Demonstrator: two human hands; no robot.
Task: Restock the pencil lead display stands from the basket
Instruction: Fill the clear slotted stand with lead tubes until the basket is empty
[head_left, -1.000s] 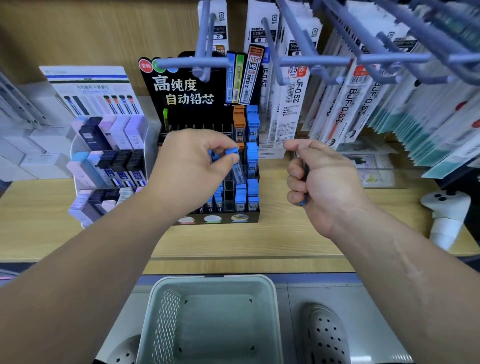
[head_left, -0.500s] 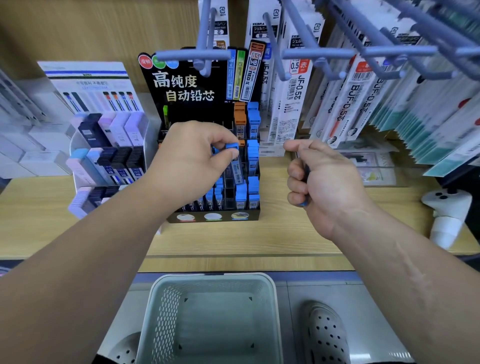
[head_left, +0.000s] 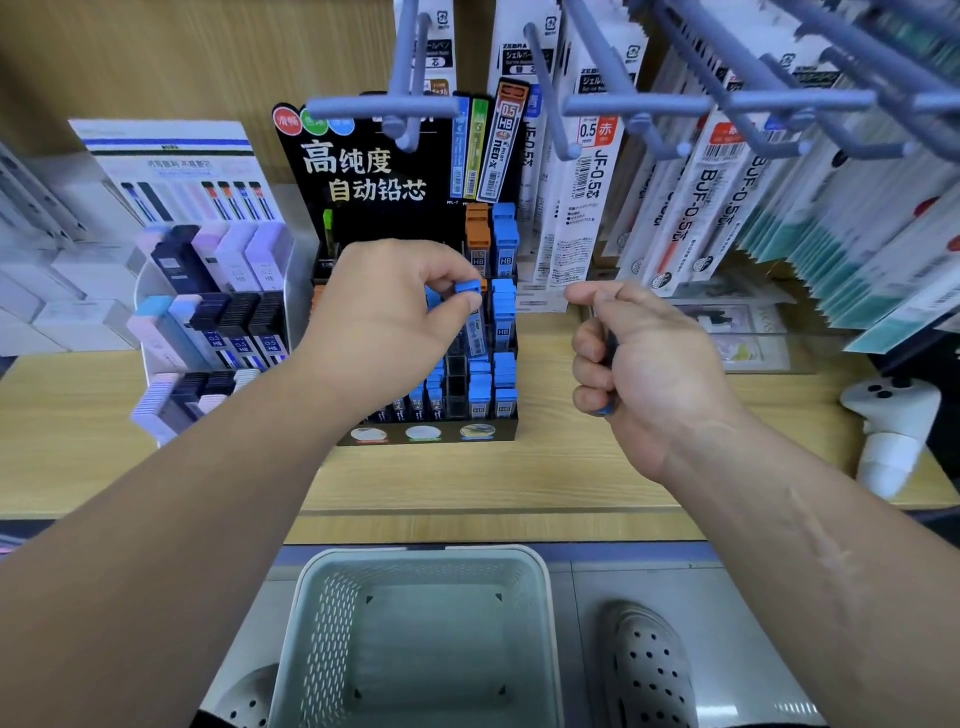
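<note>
The step in hand appears to be slotting a blue-capped lead case (head_left: 470, 312) into the black tiered lead display stand (head_left: 426, 332), which serves here as the landmark. The left hand (head_left: 384, 322) is in front of the stand's middle tier, its thumb and forefinger closed in a pinch on the cap of that case, the other fingers curled; the case hangs upright with its lower end among the slots, just left of the stand's full blue column, though whether it is already seated cannot be told. The next move likely calls for lowering the case straight down into an open slot and letting go without tipping its neighbours. To the right of the stand, clear of it and above the counter (head_left: 571, 467), the right hand (head_left: 639, 364) is closed in a loose fist around what look like further lead cases (head_left: 608, 358), a dark edge and a blue end showing between the fingers; how many it holds cannot be told. Below the stand, in front of the counter edge, the pale green basket (head_left: 322, 613) sits on the floor and looks empty, so the restock seems close to done, with only the hand-held cases left. A white stand of pastel lead cases (head_left: 208, 322) is immediately left of the black one.
</note>
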